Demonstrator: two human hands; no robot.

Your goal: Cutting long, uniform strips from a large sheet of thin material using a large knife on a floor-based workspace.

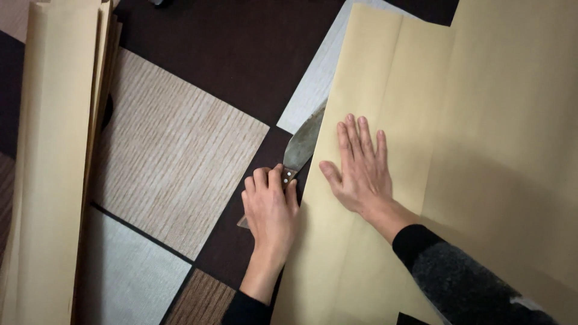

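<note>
The left hand [270,201] was closed around the wooden handle of a large knife [303,143], with the fingers curled over it and the knuckles turned up. The broad grey blade ran up and to the right from the fist, and its far edge went under the folded edge of the yellowish paper sheet [385,90]; how deep it sat inside the fold could not be seen clearly. The right hand [359,165] lay flat and wide open on this sheet, fingers spread and pointing up, the thumb just beside the fold, holding nothing. It pressed on the paper close to the blade, and the two hands were near each other but not touching. Both wrists came out of dark sleeves [457,277]. The folded sheet covered most of the right side, lying on more paper of the same colour [518,120], which reached the right border. Under everything was a floor covering [174,150] with a pattern of beige, pale grey and dark brown rectangles. Well apart, at the left edge, a stack of long yellowish sheets [54,150] lay from the top to the bottom.
</note>
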